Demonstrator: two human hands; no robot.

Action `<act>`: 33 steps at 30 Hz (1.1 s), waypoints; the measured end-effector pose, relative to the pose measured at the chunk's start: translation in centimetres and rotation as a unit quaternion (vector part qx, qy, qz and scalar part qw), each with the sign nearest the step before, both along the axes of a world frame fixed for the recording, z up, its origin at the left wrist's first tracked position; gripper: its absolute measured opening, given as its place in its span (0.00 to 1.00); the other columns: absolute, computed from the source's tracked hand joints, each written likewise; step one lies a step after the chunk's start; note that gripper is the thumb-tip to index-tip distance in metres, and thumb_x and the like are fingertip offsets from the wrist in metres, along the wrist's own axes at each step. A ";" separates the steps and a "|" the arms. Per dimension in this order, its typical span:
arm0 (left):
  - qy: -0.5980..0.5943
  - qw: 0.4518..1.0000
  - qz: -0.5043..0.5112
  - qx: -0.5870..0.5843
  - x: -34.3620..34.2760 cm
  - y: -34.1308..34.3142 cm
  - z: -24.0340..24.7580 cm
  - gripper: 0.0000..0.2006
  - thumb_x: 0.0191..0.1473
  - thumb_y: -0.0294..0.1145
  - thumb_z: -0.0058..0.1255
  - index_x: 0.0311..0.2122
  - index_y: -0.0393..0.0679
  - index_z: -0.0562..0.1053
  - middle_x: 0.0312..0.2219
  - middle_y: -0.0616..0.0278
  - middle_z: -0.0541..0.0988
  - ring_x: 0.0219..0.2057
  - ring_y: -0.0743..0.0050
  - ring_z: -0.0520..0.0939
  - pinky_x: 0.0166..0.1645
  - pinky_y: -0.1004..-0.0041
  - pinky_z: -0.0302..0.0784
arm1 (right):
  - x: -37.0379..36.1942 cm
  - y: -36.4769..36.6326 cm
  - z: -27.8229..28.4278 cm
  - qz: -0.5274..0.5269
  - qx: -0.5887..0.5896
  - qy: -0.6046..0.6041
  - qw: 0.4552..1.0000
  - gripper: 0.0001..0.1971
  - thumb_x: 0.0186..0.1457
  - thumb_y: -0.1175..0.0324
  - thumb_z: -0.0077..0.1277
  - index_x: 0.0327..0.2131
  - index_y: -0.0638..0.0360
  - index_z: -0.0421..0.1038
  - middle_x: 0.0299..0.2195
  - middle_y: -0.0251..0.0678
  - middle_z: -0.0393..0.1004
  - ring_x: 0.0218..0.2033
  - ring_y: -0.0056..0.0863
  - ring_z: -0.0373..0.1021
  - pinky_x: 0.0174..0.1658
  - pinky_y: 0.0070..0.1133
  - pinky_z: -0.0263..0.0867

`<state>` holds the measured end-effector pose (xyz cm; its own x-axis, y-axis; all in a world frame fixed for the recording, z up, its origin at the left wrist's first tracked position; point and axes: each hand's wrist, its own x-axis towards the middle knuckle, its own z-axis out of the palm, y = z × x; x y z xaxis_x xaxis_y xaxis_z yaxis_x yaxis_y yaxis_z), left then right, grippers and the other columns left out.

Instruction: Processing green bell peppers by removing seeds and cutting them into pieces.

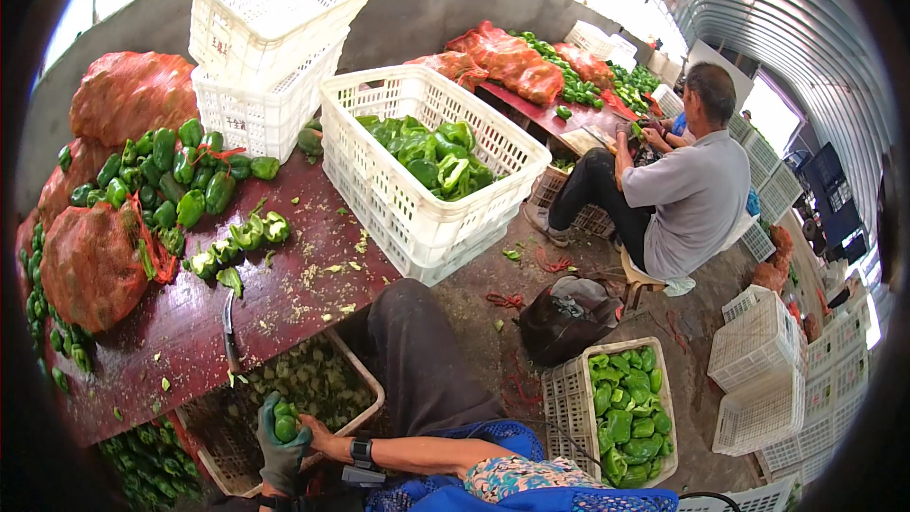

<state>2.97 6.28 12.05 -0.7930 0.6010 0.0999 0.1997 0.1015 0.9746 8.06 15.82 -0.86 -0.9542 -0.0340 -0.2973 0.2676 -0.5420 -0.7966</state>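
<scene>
My left hand [272,450], in a grey-green glove, is closed round a green bell pepper [285,425] at the lower left. Bare, my right hand [323,437] meets it from the right, its fingertips pressed on the pepper. Some of the right fingers are hidden. Just beyond both hands stands a crate [372,405] filled with pepper scraps, partly under the table edge. On the red table [313,275] lies a curved knife [229,330], near a row of cut peppers [237,239].
Whole peppers [175,171] and red mesh sacks [93,265] crowd the table's left. Stacked white crates [379,218] hold cut peppers ahead. Another pepper crate [559,408] and a black bag [569,322] stand at my right. A seated co-worker [687,180] works beyond.
</scene>
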 end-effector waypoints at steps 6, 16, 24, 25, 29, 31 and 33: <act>0.037 0.999 -0.019 -0.005 0.0 -0.7 0.1 0.35 0.48 0.35 0.64 0.61 0.41 0.62 0.54 0.56 0.70 0.52 0.62 0.75 0.54 0.64 0.75 | 1.2 0.8 4.4 0.052 0.050 -0.019 0.997 0.34 0.65 0.44 0.39 0.66 0.54 0.51 0.63 0.38 0.57 0.61 0.34 0.58 0.62 0.35 0.58; -0.037 0.999 0.001 0.015 0.0 -0.3 -0.1 0.34 0.47 0.35 0.65 0.58 0.40 0.64 0.49 0.59 0.73 0.47 0.67 0.77 0.51 0.68 0.75 | 0.3 0.6 3.3 0.051 0.193 0.020 0.980 0.26 0.68 0.51 0.34 0.60 0.58 0.59 0.57 0.40 0.65 0.56 0.34 0.63 0.56 0.33 0.61; -0.066 0.994 0.067 0.055 -0.1 -1.9 -0.9 0.34 0.46 0.36 0.66 0.57 0.38 0.65 0.48 0.61 0.73 0.46 0.71 0.76 0.50 0.69 0.74 | -1.3 -1.6 0.6 0.030 0.241 -0.090 0.966 0.13 0.59 0.63 0.47 0.39 0.66 0.70 0.30 0.42 0.76 0.33 0.29 0.74 0.36 0.31 0.69; -0.063 0.995 0.035 0.068 -0.5 -0.9 0.4 0.33 0.47 0.34 0.64 0.58 0.38 0.64 0.49 0.61 0.72 0.47 0.71 0.75 0.51 0.69 0.73 | -2.3 -1.7 -1.6 -0.031 0.447 0.141 0.883 0.09 0.54 0.68 0.47 0.34 0.65 0.69 0.28 0.42 0.70 0.32 0.34 0.70 0.35 0.32 0.67; -0.119 0.985 0.023 0.120 -0.9 0.3 0.0 0.31 0.50 0.27 0.59 0.59 0.42 0.63 0.51 0.61 0.72 0.49 0.72 0.74 0.55 0.70 0.71 | -1.1 2.0 -1.6 -0.123 0.646 0.302 0.690 0.08 0.54 0.70 0.46 0.32 0.65 0.70 0.26 0.50 0.72 0.28 0.50 0.71 0.31 0.37 0.69; -0.072 0.989 0.058 0.113 -1.1 0.2 -0.8 0.31 0.49 0.27 0.62 0.59 0.42 0.64 0.50 0.63 0.72 0.49 0.75 0.73 0.54 0.71 0.71 | -0.5 1.4 2.3 -0.054 0.429 0.061 0.899 0.08 0.55 0.68 0.43 0.31 0.63 0.66 0.27 0.43 0.69 0.27 0.36 0.68 0.27 0.32 0.65; -0.151 0.975 0.051 0.151 -1.0 0.6 -0.3 0.31 0.50 0.32 0.65 0.58 0.42 0.65 0.50 0.65 0.72 0.47 0.77 0.73 0.53 0.73 0.71 | -0.1 2.2 3.4 -0.075 0.277 0.024 0.958 0.11 0.59 0.63 0.44 0.37 0.61 0.67 0.30 0.37 0.71 0.29 0.30 0.71 0.26 0.28 0.69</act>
<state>1.92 6.87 11.75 -0.8678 0.4968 0.0124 -0.0982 -0.1958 0.9757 8.00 18.04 2.57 -0.9490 0.2546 -0.1859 0.1756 -0.0629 -0.9824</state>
